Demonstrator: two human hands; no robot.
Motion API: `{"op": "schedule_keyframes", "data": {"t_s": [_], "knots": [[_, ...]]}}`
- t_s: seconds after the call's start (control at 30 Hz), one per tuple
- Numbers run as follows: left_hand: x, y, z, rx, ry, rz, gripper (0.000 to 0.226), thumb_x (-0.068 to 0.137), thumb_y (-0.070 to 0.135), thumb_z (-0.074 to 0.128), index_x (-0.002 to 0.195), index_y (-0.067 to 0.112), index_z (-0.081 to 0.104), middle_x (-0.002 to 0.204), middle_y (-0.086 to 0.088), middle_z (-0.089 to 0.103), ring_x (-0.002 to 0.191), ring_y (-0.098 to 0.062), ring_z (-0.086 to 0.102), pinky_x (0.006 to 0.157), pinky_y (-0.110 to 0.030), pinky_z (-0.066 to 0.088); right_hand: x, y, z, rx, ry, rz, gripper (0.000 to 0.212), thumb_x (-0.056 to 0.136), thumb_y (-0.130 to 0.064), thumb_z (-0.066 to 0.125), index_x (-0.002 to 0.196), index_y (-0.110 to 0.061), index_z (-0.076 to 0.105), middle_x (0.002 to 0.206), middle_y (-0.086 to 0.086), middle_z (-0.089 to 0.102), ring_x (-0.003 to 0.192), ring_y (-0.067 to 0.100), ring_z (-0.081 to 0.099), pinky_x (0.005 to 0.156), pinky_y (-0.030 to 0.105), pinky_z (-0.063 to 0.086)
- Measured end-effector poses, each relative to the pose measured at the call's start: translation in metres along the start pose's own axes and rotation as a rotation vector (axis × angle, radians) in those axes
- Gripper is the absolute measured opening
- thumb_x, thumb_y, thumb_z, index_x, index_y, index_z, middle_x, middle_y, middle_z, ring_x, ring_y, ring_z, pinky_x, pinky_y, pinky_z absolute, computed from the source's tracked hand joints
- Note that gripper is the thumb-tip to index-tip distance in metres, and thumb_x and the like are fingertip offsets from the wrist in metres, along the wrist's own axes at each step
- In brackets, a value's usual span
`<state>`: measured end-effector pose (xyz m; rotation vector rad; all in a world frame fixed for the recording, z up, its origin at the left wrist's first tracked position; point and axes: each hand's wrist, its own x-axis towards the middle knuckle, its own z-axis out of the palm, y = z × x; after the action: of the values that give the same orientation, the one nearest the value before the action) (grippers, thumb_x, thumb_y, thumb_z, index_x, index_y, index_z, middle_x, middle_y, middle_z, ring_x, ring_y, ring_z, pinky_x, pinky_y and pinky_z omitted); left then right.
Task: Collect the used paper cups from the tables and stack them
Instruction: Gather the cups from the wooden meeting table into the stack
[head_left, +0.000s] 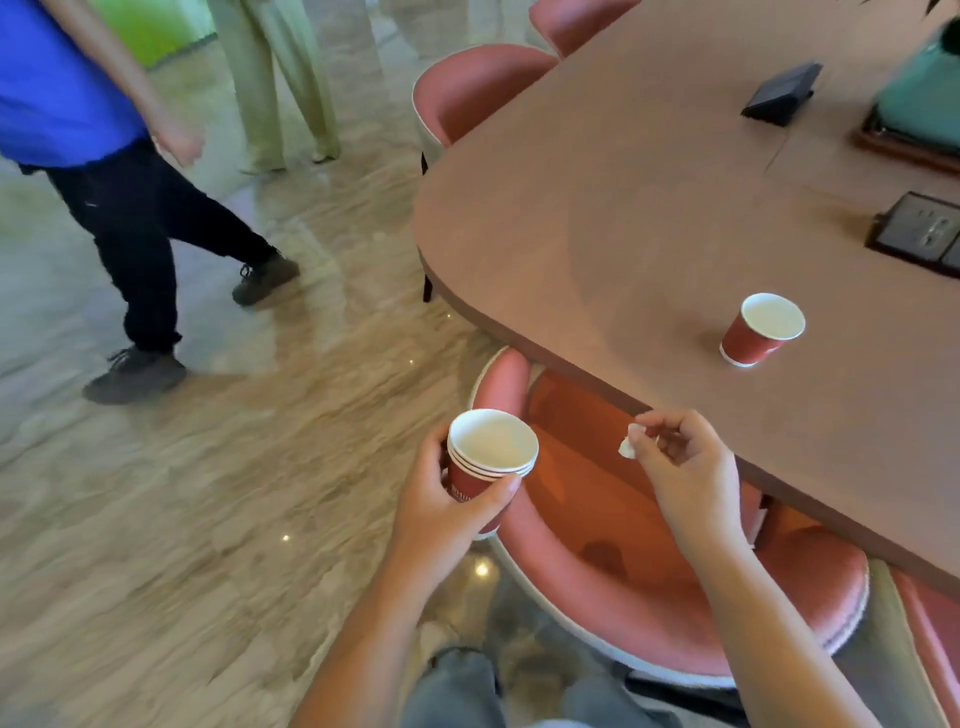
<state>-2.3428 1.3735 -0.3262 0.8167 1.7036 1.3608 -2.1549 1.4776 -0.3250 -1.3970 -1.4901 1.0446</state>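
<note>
My left hand (449, 506) grips a stack of red paper cups (488, 452) with white insides, held upright over the floor beside a pink chair. My right hand (685, 467) hovers at the table's near edge with curled fingers, pinching a small white scrap (628, 447). One more red paper cup (761, 330) stands upright on the brown table (597, 218), beyond and to the right of my right hand.
Pink chairs (597, 561) are tucked under the table's near and far sides. A black device (782, 93), a socket panel (919, 231) and a green object lie farther back on the table. A person in a blue shirt (135, 218) walks on the floor at left; another stands behind.
</note>
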Motion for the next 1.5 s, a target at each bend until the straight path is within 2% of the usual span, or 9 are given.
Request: {"op": "schedule_keyframes", "data": {"t_s": [0.2,0.43,0.5,0.57,0.7,0.87,1.23,1.33,1.5], "knots": [[0.06,0.011,-0.013,0.01,-0.152,0.027,0.063,0.05,0.045,0.078,0.109,0.036,0.055,0.096,0.023,0.064,0.087,0.008,0.061,0.054,-0.005,0.047,0.018,-0.005,0.032,-0.031,0.115,0.057,0.02,0.079,-0.007,0.065,0.075,-0.025,0.06,0.066,-0.007,0.063,0.057,-0.002,0.05,0.054,0.005,0.037],[0.114,0.017,0.021,0.04,-0.293,0.018,0.077,0.054,0.038,0.082,0.124,0.025,0.052,0.112,0.012,0.064,0.099,0.002,0.061,0.063,-0.008,0.048,0.073,0.021,0.022,-0.079,0.286,0.164,0.017,0.081,-0.015,0.066,0.075,-0.029,0.058,0.069,-0.009,0.06,0.06,-0.007,0.051,0.056,0.001,0.037],[0.128,0.021,0.033,0.019,-0.308,-0.001,0.075,0.052,0.041,0.082,0.12,0.028,0.054,0.108,0.014,0.065,0.098,0.001,0.061,0.059,-0.008,0.049,0.09,0.031,0.016,-0.091,0.302,0.195,0.016,0.082,-0.016,0.065,0.075,-0.029,0.058,0.07,-0.009,0.059,0.061,-0.005,0.051,0.055,0.002,0.037],[0.143,0.022,0.047,0.04,-0.319,-0.006,0.069,0.05,0.046,0.079,0.113,0.032,0.055,0.106,0.016,0.065,0.098,0.0,0.061,0.064,-0.009,0.049,0.106,0.045,0.011,-0.111,0.319,0.224,0.016,0.083,-0.015,0.064,0.075,-0.028,0.057,0.069,-0.009,0.057,0.062,-0.001,0.052,0.055,0.002,0.037],[0.173,0.021,0.078,0.089,-0.338,-0.001,0.063,0.048,0.05,0.08,0.105,0.041,0.056,0.109,0.015,0.063,0.1,0.0,0.06,0.066,-0.01,0.049,0.139,0.075,0.003,-0.162,0.309,0.299,0.021,0.084,-0.014,0.062,0.071,-0.028,0.054,0.079,0.0,0.063,0.071,0.01,0.055,0.058,0.012,0.038],[0.199,0.017,0.113,0.102,-0.409,-0.035,0.059,0.05,0.05,0.082,0.102,0.055,0.053,0.101,0.027,0.064,0.098,0.002,0.061,0.058,-0.008,0.049,0.165,0.108,-0.003,-0.194,0.268,0.383,0.016,0.083,-0.011,0.06,0.073,-0.023,0.056,0.085,0.002,0.064,0.073,0.002,0.053,0.059,0.012,0.036],[0.222,0.014,0.153,0.074,-0.461,-0.049,0.068,0.05,0.041,0.082,0.112,0.037,0.053,0.099,0.024,0.064,0.095,0.002,0.061,0.057,-0.009,0.049,0.186,0.133,-0.008,-0.176,0.227,0.44,0.018,0.084,-0.016,0.062,0.073,-0.029,0.055,0.082,-0.005,0.063,0.073,0.002,0.056,0.057,0.003,0.038],[0.224,0.012,0.158,0.074,-0.475,-0.041,0.068,0.052,0.042,0.082,0.114,0.035,0.053,0.101,0.023,0.063,0.096,0.001,0.061,0.057,-0.009,0.049,0.182,0.132,-0.012,-0.144,0.226,0.426,0.008,0.084,-0.022,0.063,0.083,-0.029,0.059,0.087,-0.003,0.066,0.08,0.006,0.06,0.061,0.008,0.039],[0.225,0.01,0.167,0.082,-0.51,-0.049,0.066,0.052,0.043,0.081,0.111,0.04,0.053,0.101,0.027,0.063,0.096,0.005,0.06,0.057,-0.007,0.049,0.169,0.132,-0.035,-0.094,0.312,0.398,0.017,0.081,-0.02,0.067,0.084,-0.034,0.059,0.093,-0.011,0.064,0.09,0.009,0.061,0.076,0.024,0.048]]}}
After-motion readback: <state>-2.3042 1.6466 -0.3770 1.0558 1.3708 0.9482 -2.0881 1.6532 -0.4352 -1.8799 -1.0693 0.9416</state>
